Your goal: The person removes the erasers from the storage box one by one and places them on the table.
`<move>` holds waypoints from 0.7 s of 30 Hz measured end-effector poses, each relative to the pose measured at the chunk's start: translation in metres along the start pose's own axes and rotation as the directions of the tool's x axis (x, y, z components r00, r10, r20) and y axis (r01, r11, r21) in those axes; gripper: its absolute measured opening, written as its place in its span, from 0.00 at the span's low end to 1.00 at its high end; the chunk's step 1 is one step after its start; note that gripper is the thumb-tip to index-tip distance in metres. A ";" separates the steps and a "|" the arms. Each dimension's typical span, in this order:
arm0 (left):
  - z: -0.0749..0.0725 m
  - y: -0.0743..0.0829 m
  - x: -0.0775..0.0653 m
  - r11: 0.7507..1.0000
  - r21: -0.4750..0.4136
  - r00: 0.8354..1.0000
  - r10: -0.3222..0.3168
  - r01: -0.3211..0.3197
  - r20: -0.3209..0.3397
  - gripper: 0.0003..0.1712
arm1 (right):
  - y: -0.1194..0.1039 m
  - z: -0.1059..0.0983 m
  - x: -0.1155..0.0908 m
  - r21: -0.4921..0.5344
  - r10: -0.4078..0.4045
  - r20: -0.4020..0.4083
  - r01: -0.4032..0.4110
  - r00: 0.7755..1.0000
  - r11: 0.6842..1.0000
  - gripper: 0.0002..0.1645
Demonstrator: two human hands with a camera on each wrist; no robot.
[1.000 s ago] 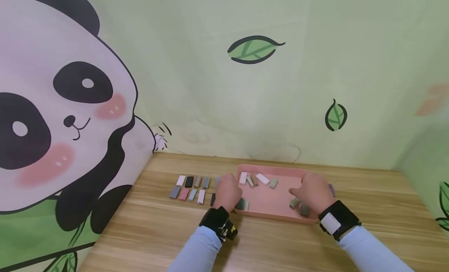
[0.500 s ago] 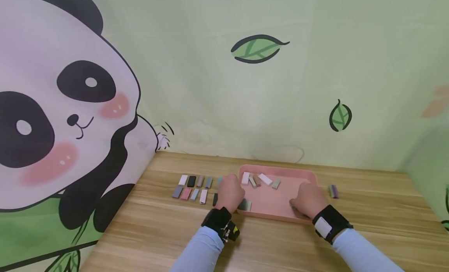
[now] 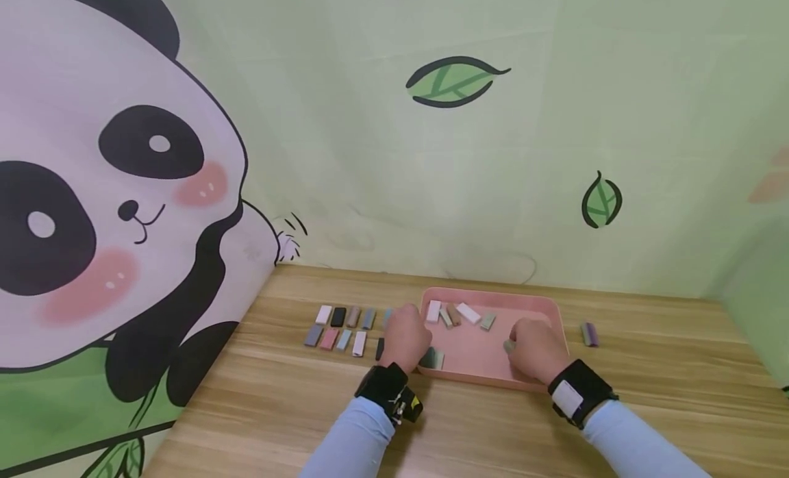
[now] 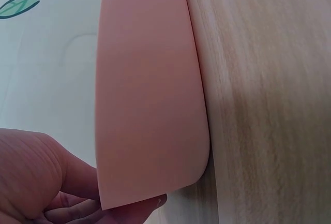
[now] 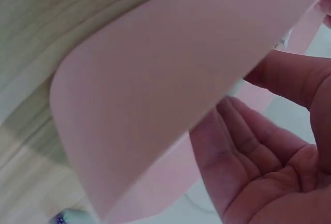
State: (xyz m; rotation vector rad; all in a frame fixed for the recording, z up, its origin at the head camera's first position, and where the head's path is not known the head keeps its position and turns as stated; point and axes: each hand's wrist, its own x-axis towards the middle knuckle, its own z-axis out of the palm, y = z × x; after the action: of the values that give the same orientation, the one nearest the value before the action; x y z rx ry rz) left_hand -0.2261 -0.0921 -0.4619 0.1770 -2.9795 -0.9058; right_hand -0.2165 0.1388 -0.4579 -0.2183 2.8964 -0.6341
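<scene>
A pink tray point(image 3: 468, 341) sits on the wooden table with several small rectangular blocks inside. My left hand point(image 3: 407, 337) is at the tray's left side. In the left wrist view its thumb and fingers point(image 4: 77, 182) grip the tray's end at a corner. Over the tray's right half, my right hand point(image 3: 539, 348) pinches a small grey-green block point(image 3: 508, 346), mostly covered by the fingers. The tray's front wall point(image 5: 155, 79) hides those fingertips in the right wrist view. A dark-and-pale green block point(image 3: 431, 358) lies near the front left corner inside.
White blocks point(image 3: 468, 313), a brown block point(image 3: 453, 315) and a green block point(image 3: 487, 321) lie along the tray's back. Left of the tray, several coloured blocks point(image 3: 329, 339) form two rows. A purple-and-green block point(image 3: 590, 334) lies on the table to the right. A printed cloth backdrop point(image 3: 370, 156) stands behind.
My right hand has come down and left into the tray's front right part, and a grey-green block now shows at its fingertips. The left hand keeps its place on the tray.
</scene>
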 end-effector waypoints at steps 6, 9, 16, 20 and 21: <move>0.001 0.002 0.001 1.000 0.004 1.000 0.005 -0.005 0.004 0.05 | 0.009 -0.010 -0.003 0.115 -0.027 -0.038 0.031 0.999 0.993 0.10; 0.002 0.001 0.001 1.000 0.012 1.000 0.007 -0.007 -0.001 0.06 | 0.015 -0.024 -0.006 0.155 -0.028 -0.064 0.038 0.998 0.987 0.13; 0.002 -0.002 0.002 1.000 -0.005 1.000 0.007 -0.007 -0.006 0.05 | 0.046 -0.062 -0.014 0.210 0.014 -0.176 0.024 0.984 0.977 0.23; 0.004 -0.001 0.003 1.000 -0.001 1.000 0.009 -0.009 0.001 0.06 | 0.074 -0.079 -0.020 0.232 0.087 -0.252 -0.027 0.964 0.972 0.25; 0.004 -0.001 0.003 1.000 0.002 1.000 0.007 -0.007 0.003 0.06 | 0.082 -0.082 -0.021 0.239 0.111 -0.264 -0.047 0.958 0.970 0.25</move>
State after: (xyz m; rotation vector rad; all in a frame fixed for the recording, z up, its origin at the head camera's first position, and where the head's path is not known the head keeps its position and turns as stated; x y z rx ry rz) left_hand -0.2290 -0.0908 -0.4658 0.1648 -2.9820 -0.9032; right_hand -0.2203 0.2486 -0.4166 0.0211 3.0338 -1.0544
